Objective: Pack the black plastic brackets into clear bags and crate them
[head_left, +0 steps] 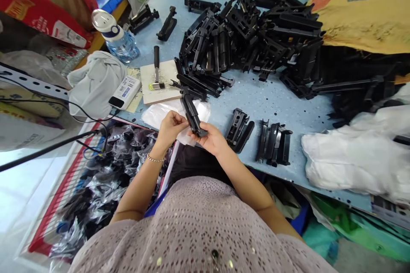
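Note:
A long, narrow black plastic part (191,111) is held tilted over the table's front edge. My right hand (211,138) is closed round its lower end, thumb on top. At its left side, my left hand (173,128) is closed in a pinch, fingertips against the part; whether something small is between them is hidden. Under the hands lies thin clear plastic bagging (160,113). Just right of my right hand, several similar black parts (238,130) lie side by side, with another small row (274,143) farther right.
A large heap of black parts (221,47) covers the back of the blue table (272,102). A hammer (156,64) rests on a pale board (147,74), near a water bottle (120,42) and a white box (128,91). Bagged parts fill a crate (48,213) below left. White bags (346,153) lie right.

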Tool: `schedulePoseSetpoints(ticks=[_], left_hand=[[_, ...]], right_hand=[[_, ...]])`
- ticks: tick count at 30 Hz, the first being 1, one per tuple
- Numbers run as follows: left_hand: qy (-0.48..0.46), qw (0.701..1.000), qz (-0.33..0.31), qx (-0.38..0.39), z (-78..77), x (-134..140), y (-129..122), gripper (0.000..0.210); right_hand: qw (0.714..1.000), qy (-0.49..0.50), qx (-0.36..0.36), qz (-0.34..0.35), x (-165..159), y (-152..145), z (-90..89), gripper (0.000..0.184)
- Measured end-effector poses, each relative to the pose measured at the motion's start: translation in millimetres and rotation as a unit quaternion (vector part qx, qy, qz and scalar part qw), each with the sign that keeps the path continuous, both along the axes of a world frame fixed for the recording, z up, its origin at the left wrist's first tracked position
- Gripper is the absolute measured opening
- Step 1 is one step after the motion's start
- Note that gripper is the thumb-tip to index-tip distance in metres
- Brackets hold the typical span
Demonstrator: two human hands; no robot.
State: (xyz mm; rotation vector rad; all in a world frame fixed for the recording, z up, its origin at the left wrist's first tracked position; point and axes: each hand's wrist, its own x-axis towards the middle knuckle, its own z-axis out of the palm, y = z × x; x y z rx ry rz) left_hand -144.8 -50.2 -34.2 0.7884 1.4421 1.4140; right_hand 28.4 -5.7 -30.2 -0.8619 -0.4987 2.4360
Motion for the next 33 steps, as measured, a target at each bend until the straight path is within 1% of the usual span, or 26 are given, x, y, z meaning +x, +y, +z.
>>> schedulePoseSetpoints(ticks=[2, 4, 6, 7, 8, 9, 11, 12, 13, 14, 16, 17, 19, 21, 22, 23, 25, 27, 28, 29, 31, 33], left_hand=[[-0.002, 1.0, 0.01, 0.002, 2.5, -5, -1, 0.04], [0.011, 1.0, 0.019, 0.001, 4.5, -10, -3, 0.037], [0.061, 0.998, 0.026, 0.01, 7.2, -15, -7, 0.03], [0.115, 0.993, 0.024, 0.018, 9.3, -18, -10, 0.022], [0.187, 0.982, 0.014, 0.022, 11.9, -20, -13, 0.012], [0.27, 0.963, -0.001, 0.023, 15.0, -22, -16, 0.005], [0.415, 0.909, -0.037, 0.014, 21.6, -26, -20, 0.024], [0.457, 0.888, -0.051, 0.008, 24.6, -27, -21, 0.032], [0.476, 0.878, -0.058, 0.004, 27.0, -27, -21, 0.037], [0.474, 0.878, -0.061, 0.001, 28.5, -27, -21, 0.04], [0.44, 0.896, -0.06, -0.006, 29.0, -25, -17, 0.038], [0.419, 0.906, -0.056, -0.01, 28.0, -23, -16, 0.035], [0.395, 0.917, -0.051, -0.014, 24.4, -22, -13, 0.028], [0.411, 0.91, -0.06, -0.009, 20.5, -24, -13, 0.027], [0.429, 0.901, -0.068, -0.007, 19.0, -26, -15, 0.028], [0.449, 0.89, -0.076, -0.006, 17.9, -29, -17, 0.03], [0.476, 0.876, -0.085, -0.012, 16.8, -33, -22, 0.036], [0.472, 0.877, -0.085, -0.018, 16.3, -36, -26, 0.043], [0.464, 0.882, -0.083, -0.019, 16.0, -36, -28, 0.047], [0.455, 0.887, -0.077, -0.016, 15.8, -36, -28, 0.051], [0.446, 0.893, -0.064, -0.004, 15.9, -34, -29, 0.06], [0.445, 0.892, -0.072, 0.019, 17.9, -29, -31, 0.065]], right_hand=[[1.0, -0.001, -0.023, -0.017, -1, 2, -2.7, 0.022], [0.999, -0.005, -0.023, -0.026, 1, 3, -5.1, 0.023], [1.0, -0.014, -0.006, -0.027, 4, 1, -6.9, 0.024], [0.999, -0.02, 0.005, -0.028, 7, -1, -7.4, 0.024], [0.999, -0.026, 0.016, -0.03, 9, -2, -7.6, 0.025], [0.999, -0.03, 0.028, -0.032, 12, -4, -7.3, 0.027], [0.997, -0.039, 0.054, -0.031, 19, -7, -5.1, 0.031], [0.996, -0.046, 0.067, -0.029, 23, -9, -3.2, 0.033], [0.995, -0.052, 0.077, -0.03, 27, -10, -1.0, 0.034], [0.994, -0.056, 0.083, -0.033, 32, -12, 1.4, 0.035], [0.995, -0.043, 0.079, -0.041, 39, -15, 5.9, 0.036], [0.997, -0.022, 0.068, -0.031, 42, -18, 7.3, 0.038], [0.999, 0.033, 0.029, 0.032, 45, -23, 7.3, 0.043], [0.991, 0.061, -0.029, 0.118, 46, -29, 3.3, 0.046], [0.986, 0.056, -0.058, 0.144, 45, -33, 0.4, 0.044], [0.985, 0.042, -0.081, 0.148, 45, -36, -2.7, 0.041], [0.989, 0.015, -0.098, 0.107, 44, -41, -7.4, 0.035], [0.994, 0.027, -0.087, 0.066, 43, -47, -8.6, 0.035], [0.993, 0.047, -0.086, 0.068, 43, -49, -8.1, 0.037], [0.989, 0.071, -0.094, 0.087, 42, -50, -7.2, 0.04], [0.977, 0.107, -0.127, 0.134, 39, -51, -5.9, 0.045], [0.968, 0.119, -0.158, 0.154, 35, -48, -6.2, 0.049]])
